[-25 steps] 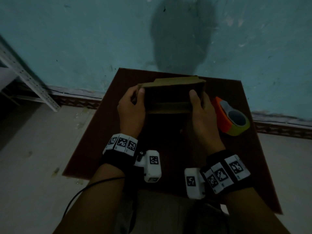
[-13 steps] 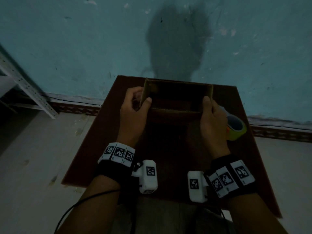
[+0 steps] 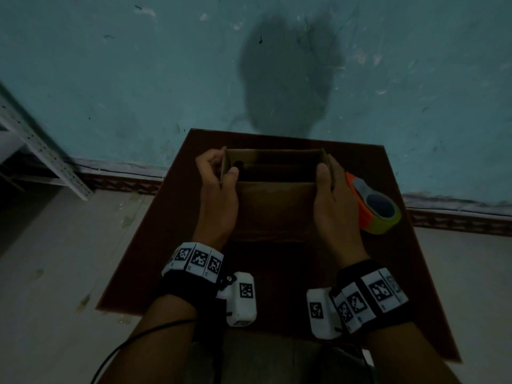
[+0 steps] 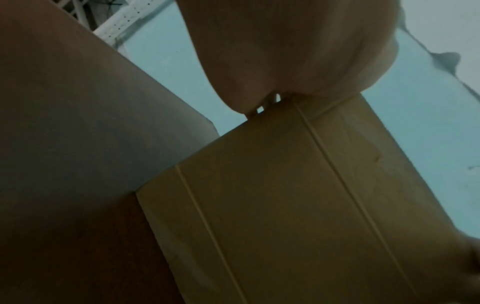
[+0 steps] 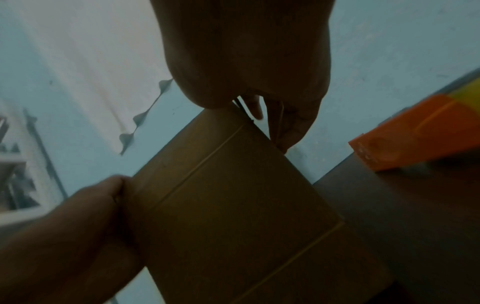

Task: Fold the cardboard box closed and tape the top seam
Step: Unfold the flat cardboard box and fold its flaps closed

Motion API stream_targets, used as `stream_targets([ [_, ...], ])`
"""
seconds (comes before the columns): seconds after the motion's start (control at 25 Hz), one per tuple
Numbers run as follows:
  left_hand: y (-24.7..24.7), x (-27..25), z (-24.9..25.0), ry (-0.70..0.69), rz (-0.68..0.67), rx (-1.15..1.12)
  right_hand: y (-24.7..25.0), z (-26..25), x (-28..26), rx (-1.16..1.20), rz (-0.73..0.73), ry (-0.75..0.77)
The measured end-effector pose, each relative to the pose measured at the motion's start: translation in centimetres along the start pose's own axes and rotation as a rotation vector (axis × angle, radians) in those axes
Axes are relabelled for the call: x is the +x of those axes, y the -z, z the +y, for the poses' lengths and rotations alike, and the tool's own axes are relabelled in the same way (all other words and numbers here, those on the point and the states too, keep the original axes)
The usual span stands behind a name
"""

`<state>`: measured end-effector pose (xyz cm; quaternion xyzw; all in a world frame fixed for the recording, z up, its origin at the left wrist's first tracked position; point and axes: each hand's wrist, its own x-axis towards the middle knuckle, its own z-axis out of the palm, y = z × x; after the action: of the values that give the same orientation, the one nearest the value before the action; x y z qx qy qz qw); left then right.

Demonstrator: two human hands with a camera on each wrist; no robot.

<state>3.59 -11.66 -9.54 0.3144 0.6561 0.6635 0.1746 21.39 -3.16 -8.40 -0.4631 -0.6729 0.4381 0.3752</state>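
Note:
A brown cardboard box (image 3: 273,209) stands on the dark red table (image 3: 166,223), its top open and the inside dark. My left hand (image 3: 219,178) grips the box's left wall, thumb on the inner side and fingers curled outside. My right hand (image 3: 328,187) holds the right wall, thumb over the rim. The left wrist view shows the box's near face (image 4: 285,205) with its fold creases under my palm. Seen from the right wrist, the same box (image 5: 228,205) is held with my fingers (image 5: 288,127) down its side. An orange and yellow tape dispenser (image 3: 372,206) lies right of the box.
The table stands against a teal wall (image 3: 138,79). A white perforated metal rack (image 3: 41,151) leans at the far left over a pale floor (image 3: 55,259). The tape dispenser (image 5: 420,131) sits close to my right hand. A black cable (image 3: 133,345) hangs by my left forearm.
The flattened box has been opened into an upright open-topped shape, and both hands moved apart to its left and right walls. The tape dispenser shows again beside my right hand.

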Motion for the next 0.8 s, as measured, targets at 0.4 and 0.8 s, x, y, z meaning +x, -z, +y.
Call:
stream_targets([
  [0.4, 0.9, 0.2, -0.1, -0.022, -0.227, -0.019, 0.3, -0.5, 0.4, 0.118, -0.133, -0.091],
  [0.8, 1.4, 0.5, -0.6, -0.201, -0.227, 0.176, 0.2, 0.2, 0.2, 0.045, -0.067, 0.053],
])
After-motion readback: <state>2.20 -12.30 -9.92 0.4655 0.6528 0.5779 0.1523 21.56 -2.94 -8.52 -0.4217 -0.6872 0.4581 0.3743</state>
